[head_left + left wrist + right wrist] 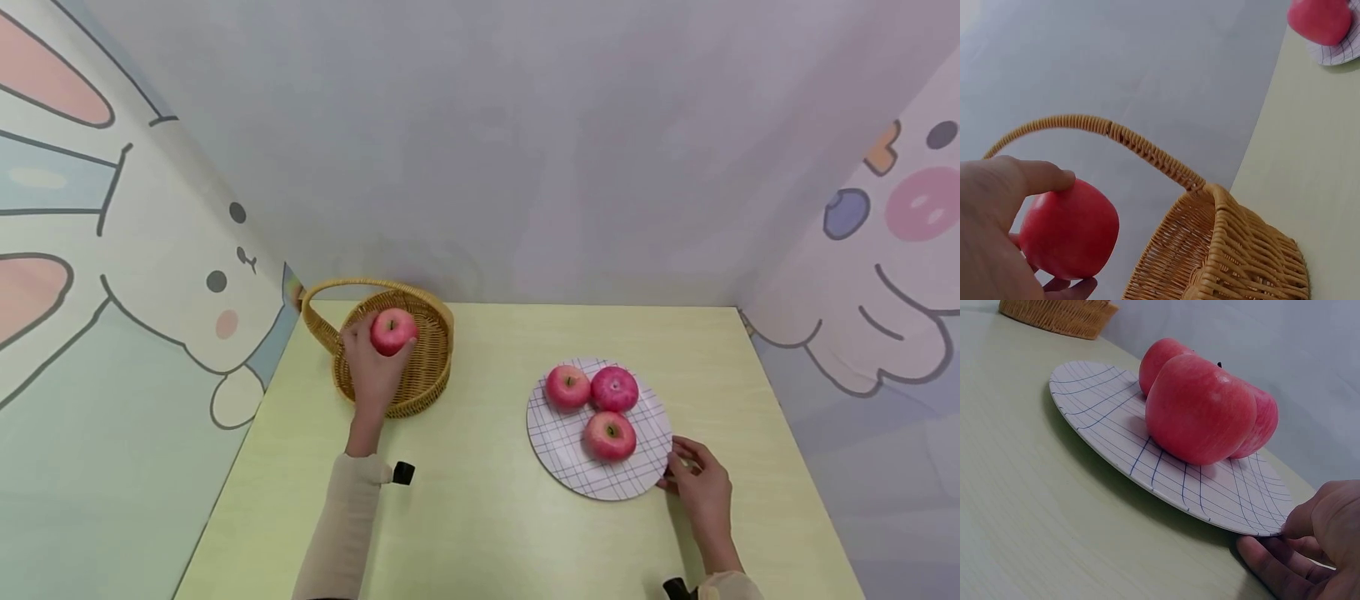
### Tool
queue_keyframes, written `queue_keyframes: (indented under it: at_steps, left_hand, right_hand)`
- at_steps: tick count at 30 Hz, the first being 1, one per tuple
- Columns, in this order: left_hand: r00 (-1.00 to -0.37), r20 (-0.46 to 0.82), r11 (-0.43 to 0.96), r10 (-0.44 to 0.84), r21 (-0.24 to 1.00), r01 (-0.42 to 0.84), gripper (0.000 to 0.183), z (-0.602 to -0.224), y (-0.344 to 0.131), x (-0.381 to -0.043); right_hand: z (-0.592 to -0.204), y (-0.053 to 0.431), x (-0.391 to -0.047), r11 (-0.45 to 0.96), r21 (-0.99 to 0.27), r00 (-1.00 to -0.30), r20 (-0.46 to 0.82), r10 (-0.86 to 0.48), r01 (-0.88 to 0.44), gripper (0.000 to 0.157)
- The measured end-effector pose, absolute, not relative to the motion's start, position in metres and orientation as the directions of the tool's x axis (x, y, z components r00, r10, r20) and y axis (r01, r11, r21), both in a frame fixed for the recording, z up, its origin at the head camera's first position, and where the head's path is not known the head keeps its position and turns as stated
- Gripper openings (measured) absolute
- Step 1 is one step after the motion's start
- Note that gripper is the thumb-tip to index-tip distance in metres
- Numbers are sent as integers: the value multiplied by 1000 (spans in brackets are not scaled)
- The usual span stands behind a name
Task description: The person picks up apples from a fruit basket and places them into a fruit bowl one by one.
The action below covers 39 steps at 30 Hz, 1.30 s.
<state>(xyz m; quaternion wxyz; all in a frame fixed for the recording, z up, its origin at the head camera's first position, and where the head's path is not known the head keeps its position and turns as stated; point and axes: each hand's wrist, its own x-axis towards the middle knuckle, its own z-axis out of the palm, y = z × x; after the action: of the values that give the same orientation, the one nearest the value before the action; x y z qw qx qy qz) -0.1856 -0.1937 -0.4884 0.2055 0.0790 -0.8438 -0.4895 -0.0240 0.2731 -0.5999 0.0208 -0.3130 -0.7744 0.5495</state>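
My left hand (375, 371) grips a red apple (393, 331) between thumb and fingers. In the head view the apple appears over the round wicker basket (431, 354); the left wrist view shows the apple (1072, 231) beside the basket's tall handle (1154, 156). On the right, a white plate with a dark grid pattern (555, 450) bears three apples: one at its left (567, 388), one at its back (615, 389) and one nearer the front (610, 437). My right hand (701, 483) pinches the plate's right rim, thumb at the edge and fingers under it (1272, 565).
Everything stands on a pale yellow table (487, 500). A grey wall (525, 167) rises behind it. Side panels with a cartoon rabbit (172, 250) and another cartoon figure (847, 308) flank the table. The basket's handle arches up at its back left.
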Motion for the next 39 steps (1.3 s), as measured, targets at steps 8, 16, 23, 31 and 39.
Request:
queue_keyframes:
  at_steps: [8, 16, 23, 31, 39]
  left_hand:
    - [-921, 297, 500, -254, 855, 138, 73, -480, -176, -164]
    - [-910, 378, 494, -169, 832, 254, 74, -488, -157, -150]
    - [-917, 393, 442, -65, 835, 327, 78, -498, -138, -138]
    - [-923, 383, 401, 34, 841, 363, 82, -512, -119, -124]
    - [-933, 324, 361, 155, 861, 358, 80, -526, -103, -113]
  right_hand:
    - [-601, 274, -22, 208, -867, -811, -303, 501, 453, 40]
    - [-601, 273, -23, 207, -870, -815, -301, 495, 447, 40]
    - [-600, 275, -23, 183, -883, -816, -297, 497, 432, 41]
    - [-600, 276, -22, 174, -882, -808, -301, 506, 437, 41]
    - [-601, 275, -24, 168, -870, -795, -325, 513, 464, 42]
